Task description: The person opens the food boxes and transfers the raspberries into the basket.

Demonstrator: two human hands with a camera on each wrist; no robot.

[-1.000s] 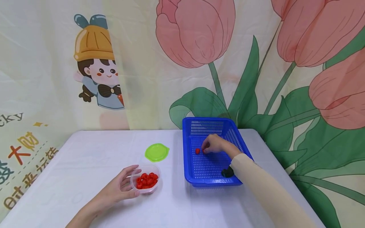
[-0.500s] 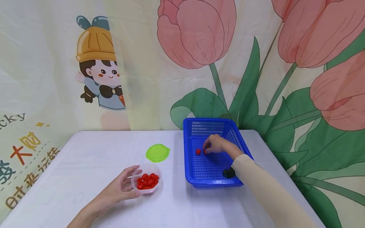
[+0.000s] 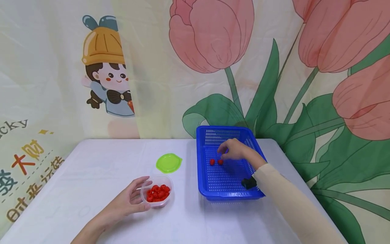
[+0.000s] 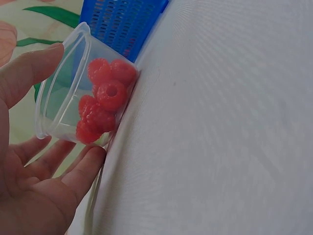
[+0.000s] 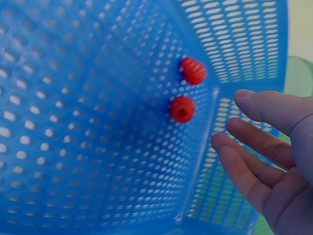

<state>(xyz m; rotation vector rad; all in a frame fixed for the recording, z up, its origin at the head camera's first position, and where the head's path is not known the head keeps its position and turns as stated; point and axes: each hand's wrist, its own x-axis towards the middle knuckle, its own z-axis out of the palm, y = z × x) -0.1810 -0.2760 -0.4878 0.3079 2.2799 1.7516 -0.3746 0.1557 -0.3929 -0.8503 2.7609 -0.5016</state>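
Observation:
My left hand [image 3: 129, 200] holds a clear plastic tub [image 3: 156, 204] on the table, thumb on one side and fingers on the other. Several red raspberries [image 4: 103, 100] lie in the bottom of the tub, as the left wrist view shows. Over the blue basket [image 3: 200, 176], my right hand [image 3: 233, 149] hovers with its fingers spread apart and nothing between them. Two raspberries sit side by side on the basket floor below it: one raspberry [image 5: 182, 109] shows its hollow end, and the other raspberry [image 5: 193, 71] lies on its side.
A bright green lid [image 3: 169, 163] lies flat behind the tub, left of the basket. The white table [image 3: 100, 169] ends at a printed cloth backdrop [image 3: 155, 67]. A small black device [image 3: 248, 183] is at the right cuff.
My right hand has let go of the right-hand raspberry in the basket and risen slightly, its fingers opening. The left hand and tub stay put.

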